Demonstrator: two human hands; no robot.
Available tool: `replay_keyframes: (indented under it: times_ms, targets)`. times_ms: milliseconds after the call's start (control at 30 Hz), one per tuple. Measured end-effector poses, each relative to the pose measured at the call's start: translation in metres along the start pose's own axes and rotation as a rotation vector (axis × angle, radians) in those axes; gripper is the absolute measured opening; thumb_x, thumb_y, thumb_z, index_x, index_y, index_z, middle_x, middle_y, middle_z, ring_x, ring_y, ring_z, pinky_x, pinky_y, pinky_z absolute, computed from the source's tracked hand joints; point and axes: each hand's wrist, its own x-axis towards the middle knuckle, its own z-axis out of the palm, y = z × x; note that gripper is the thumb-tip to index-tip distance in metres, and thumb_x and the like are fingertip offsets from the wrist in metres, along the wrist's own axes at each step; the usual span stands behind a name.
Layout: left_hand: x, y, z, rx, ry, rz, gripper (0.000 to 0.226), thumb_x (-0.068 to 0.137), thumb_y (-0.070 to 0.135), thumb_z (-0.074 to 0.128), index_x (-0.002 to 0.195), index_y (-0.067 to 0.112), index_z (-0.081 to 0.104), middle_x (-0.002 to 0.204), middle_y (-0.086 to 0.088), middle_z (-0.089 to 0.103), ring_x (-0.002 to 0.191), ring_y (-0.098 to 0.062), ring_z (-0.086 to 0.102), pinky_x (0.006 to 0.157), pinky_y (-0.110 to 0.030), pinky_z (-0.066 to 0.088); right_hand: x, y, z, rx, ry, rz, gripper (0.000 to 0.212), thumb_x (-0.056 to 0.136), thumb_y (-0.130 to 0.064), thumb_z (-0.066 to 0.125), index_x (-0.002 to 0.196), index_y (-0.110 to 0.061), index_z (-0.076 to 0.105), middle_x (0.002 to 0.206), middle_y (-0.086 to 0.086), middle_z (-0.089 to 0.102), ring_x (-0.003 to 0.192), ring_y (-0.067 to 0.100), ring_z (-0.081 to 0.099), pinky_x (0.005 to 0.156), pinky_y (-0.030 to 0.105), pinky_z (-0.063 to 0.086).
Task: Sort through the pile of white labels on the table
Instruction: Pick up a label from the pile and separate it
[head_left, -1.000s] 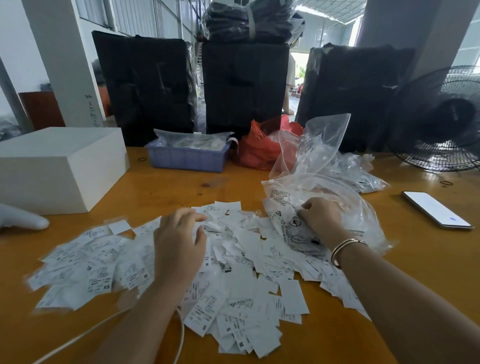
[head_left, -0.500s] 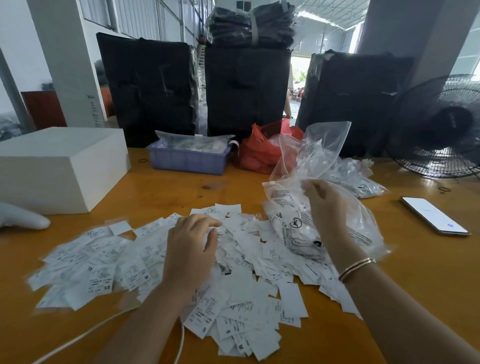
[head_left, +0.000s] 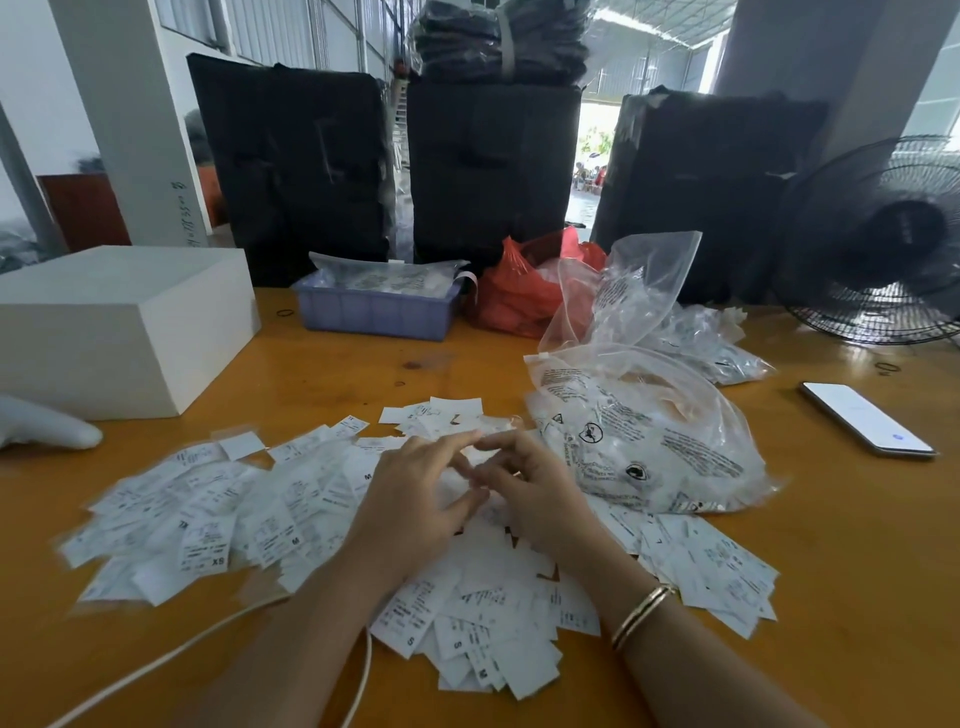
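Note:
A wide pile of white labels (head_left: 291, 499) printed with size letters is spread across the wooden table (head_left: 337, 374). My left hand (head_left: 410, 499) and my right hand (head_left: 540, 493) meet fingertip to fingertip over the middle of the pile. A few white labels show between the left thumb and fingers, which pinch them. The right fingers are curled in against the same small bunch, though the motion blur hides the exact grip. A gold bangle sits on my right wrist.
A clear printed plastic bag (head_left: 649, 431) lies just right of my hands, and a phone (head_left: 865, 418) lies farther right. A white box (head_left: 119, 322), a blue tray (head_left: 374, 312), a red bag (head_left: 519, 296) and a fan (head_left: 883, 244) stand behind. A white cable (head_left: 156, 665) runs along the front left.
My right hand left the plastic bag and came left to the middle of the pile. My left hand lifted slightly and turned to meet it, so the fingertips now touch.

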Motion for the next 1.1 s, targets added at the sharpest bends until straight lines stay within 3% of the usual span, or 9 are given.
replay_keyframes:
  times_ms: [133,233,300,400,600,667,767,933,1100]
  targets:
    - [0.003,0.001,0.000,-0.081,0.051,-0.089,0.052,0.083,0.019,0.070,0.131,0.025,0.053,0.086,0.017,0.062,0.086,-0.004,0.057,0.083,-0.028,0.051,0.000,0.004,0.001,-0.046,0.108,-0.036,0.019,0.094,-0.019,0.057,0.101,-0.036,0.055,0.076,-0.013,0.069,0.065,0.004,0.059,0.058,0.017,0.044]
    - [0.004,-0.002,-0.002,-0.112,0.165,-0.155,0.035,0.084,0.013,0.070,0.117,0.020,0.062,0.084,0.014,0.062,0.083,-0.003,0.059,0.077,-0.021,0.051,0.002,0.010,0.001,-0.357,0.257,-0.105,0.020,0.096,-0.019,0.052,0.111,-0.026,0.062,0.103,-0.008,0.067,0.090,0.002,0.058,0.079,0.020,0.044]
    - [0.004,-0.004,-0.001,-0.114,0.222,-0.187,0.023,0.086,0.013,0.068,0.108,0.019,0.065,0.084,0.012,0.062,0.082,-0.002,0.059,0.071,-0.015,0.049,0.005,0.017,0.003,-0.687,0.148,-0.060,0.032,0.096,-0.030,0.048,0.127,-0.023,0.057,0.125,-0.005,0.059,0.117,0.013,0.048,0.101,0.031,0.034]
    - [0.004,-0.006,0.001,-0.100,0.238,-0.166,0.015,0.088,0.013,0.065,0.102,0.018,0.067,0.085,0.008,0.064,0.081,-0.002,0.059,0.068,-0.012,0.045,0.007,0.021,0.007,-0.893,-0.003,0.035,0.047,0.092,-0.041,0.045,0.136,-0.025,0.047,0.132,-0.005,0.054,0.125,0.019,0.041,0.102,0.034,0.023]
    - [0.008,-0.003,0.008,-0.056,0.183,-0.139,0.032,0.089,-0.001,0.057,0.115,0.016,0.063,0.094,0.011,0.059,0.083,0.005,0.053,0.068,-0.004,0.042,0.004,0.017,0.003,-0.723,0.090,-0.025,0.034,0.096,-0.023,0.045,0.128,-0.023,0.058,0.114,-0.003,0.065,0.097,0.015,0.058,0.101,0.035,0.037]
    - [0.008,-0.003,0.008,-0.083,0.190,-0.149,0.032,0.089,-0.001,0.057,0.116,0.015,0.063,0.094,0.010,0.060,0.081,0.004,0.054,0.068,-0.003,0.042,0.003,0.017,0.002,-0.597,0.150,-0.032,0.034,0.098,-0.019,0.045,0.129,-0.024,0.057,0.097,-0.002,0.068,0.070,0.007,0.055,0.077,0.028,0.051]
    - [0.009,-0.002,0.007,-0.119,0.224,-0.163,0.020,0.091,0.007,0.059,0.108,0.014,0.066,0.094,0.010,0.063,0.077,0.006,0.054,0.067,-0.003,0.043,0.005,0.020,-0.002,-0.308,0.314,-0.002,0.031,0.097,-0.013,0.048,0.122,-0.026,0.060,0.069,-0.009,0.057,0.048,0.001,0.044,0.045,0.014,0.035]
    - [0.011,-0.006,0.009,-0.149,0.203,-0.176,0.012,0.091,0.015,0.061,0.097,0.012,0.070,0.094,0.005,0.070,0.086,-0.002,0.061,0.073,-0.015,0.049,0.008,0.021,-0.008,-0.028,0.324,0.080,0.034,0.093,-0.009,0.054,0.120,-0.028,0.059,0.080,-0.006,0.057,0.055,-0.004,0.047,0.050,0.011,0.040]
    - [0.011,-0.009,0.010,-0.206,0.225,-0.170,0.005,0.087,0.013,0.066,0.090,0.014,0.069,0.086,0.009,0.069,0.085,0.001,0.062,0.072,-0.007,0.047,0.006,0.017,-0.010,0.215,0.250,0.155,0.037,0.090,-0.009,0.060,0.118,-0.034,0.059,0.093,-0.001,0.067,0.074,0.005,0.063,0.065,0.016,0.052]
